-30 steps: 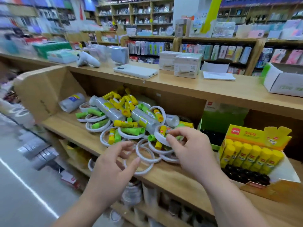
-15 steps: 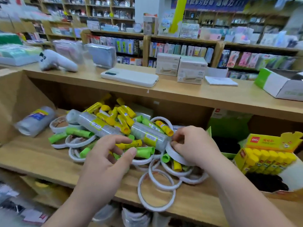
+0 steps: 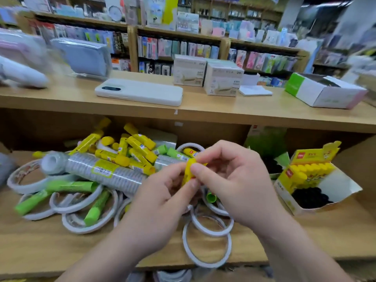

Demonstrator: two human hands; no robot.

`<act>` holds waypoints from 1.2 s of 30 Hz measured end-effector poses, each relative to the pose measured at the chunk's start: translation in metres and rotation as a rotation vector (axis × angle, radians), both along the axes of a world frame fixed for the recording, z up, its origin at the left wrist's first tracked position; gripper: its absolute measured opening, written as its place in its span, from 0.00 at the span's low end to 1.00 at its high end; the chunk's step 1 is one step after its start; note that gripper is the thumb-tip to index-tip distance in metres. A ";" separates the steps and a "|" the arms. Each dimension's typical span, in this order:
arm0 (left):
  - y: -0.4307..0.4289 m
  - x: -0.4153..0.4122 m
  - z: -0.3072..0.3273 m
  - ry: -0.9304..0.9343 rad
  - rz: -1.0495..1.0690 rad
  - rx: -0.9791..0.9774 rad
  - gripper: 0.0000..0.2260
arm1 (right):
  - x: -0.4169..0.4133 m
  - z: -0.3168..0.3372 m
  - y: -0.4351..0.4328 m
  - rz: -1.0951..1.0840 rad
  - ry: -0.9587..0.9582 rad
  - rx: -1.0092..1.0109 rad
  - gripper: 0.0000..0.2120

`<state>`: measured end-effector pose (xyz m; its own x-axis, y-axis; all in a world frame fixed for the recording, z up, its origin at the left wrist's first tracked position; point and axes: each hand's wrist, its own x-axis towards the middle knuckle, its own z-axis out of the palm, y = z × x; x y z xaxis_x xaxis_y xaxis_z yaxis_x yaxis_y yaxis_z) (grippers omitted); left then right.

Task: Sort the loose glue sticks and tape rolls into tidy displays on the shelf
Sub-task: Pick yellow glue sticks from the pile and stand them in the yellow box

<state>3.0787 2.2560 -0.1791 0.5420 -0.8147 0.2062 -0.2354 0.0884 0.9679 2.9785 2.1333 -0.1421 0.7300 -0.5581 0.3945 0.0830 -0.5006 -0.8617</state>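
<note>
Both hands together: left hand [image 3: 162, 200] and right hand [image 3: 234, 186] pinch one small yellow plastic glue stick [image 3: 190, 169] above the wooden shelf's [image 3: 40, 247] front edge.

Wooden, in two levels. Carries on the lower board [image 3: 50, 247] a loose heap: thin white tape rolls [image 3: 32, 188] lying flat and overlapping toward the front, green glue sticks [image 3: 69, 186] across them, yellow glue sticks [image 3: 140, 139] piled behind, and a clear-wrapped sleeve of tape rolls [image 3: 101, 169] on its side over the heap. Holds at the right end, apart from the heap, an open yellow display box [image 3: 313, 157] with yellow sticks in a row. Bears on the upper board [image 3: 223, 117] a white phone [image 3: 139, 91] face down, two white cartons [image 3: 221, 80] side by side, a white paper pad [image 3: 254, 90], a green-and-white box [image 3: 323, 92] and a blurred bluish pouch [image 3: 81, 58].
</note>
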 end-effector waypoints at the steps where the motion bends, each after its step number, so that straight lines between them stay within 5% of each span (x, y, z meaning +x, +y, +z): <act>1: 0.002 0.001 0.000 0.060 0.003 0.002 0.09 | 0.005 -0.004 -0.001 -0.015 0.015 -0.049 0.04; 5: 0.025 0.013 -0.002 0.394 0.114 -0.036 0.05 | 0.021 -0.020 -0.038 -0.336 0.255 -0.497 0.09; 8: 0.045 0.023 0.000 0.622 0.131 -0.101 0.13 | 0.032 -0.028 -0.054 -0.378 0.560 -0.532 0.11; 16: 0.061 0.028 0.001 0.801 0.089 -0.172 0.14 | 0.017 0.005 -0.032 -0.489 0.352 -0.511 0.06; 21: 0.059 0.028 -0.003 0.846 0.101 -0.232 0.14 | 0.014 0.011 0.033 -0.195 0.063 -0.206 0.08; 26: 0.057 0.023 -0.004 0.898 0.159 -0.300 0.12 | 0.034 -0.030 0.067 0.091 0.114 -0.097 0.04; 29: 0.065 0.030 -0.009 0.887 0.232 -0.261 0.09 | 0.040 -0.033 0.059 0.151 0.118 -0.221 0.01; 33: 0.079 0.039 -0.011 0.891 0.287 -0.253 0.12 | 0.049 -0.040 0.033 0.113 0.348 -0.685 0.14; 36: 0.088 0.042 -0.016 0.885 0.289 -0.238 0.15 | 0.054 -0.048 0.031 0.126 0.471 -0.783 0.17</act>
<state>3.1204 2.3439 -0.1946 0.7541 -0.6147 -0.2314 0.5285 0.3587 0.7694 3.0329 2.1640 -0.1901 0.9482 -0.1624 0.2730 -0.0966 -0.9662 -0.2391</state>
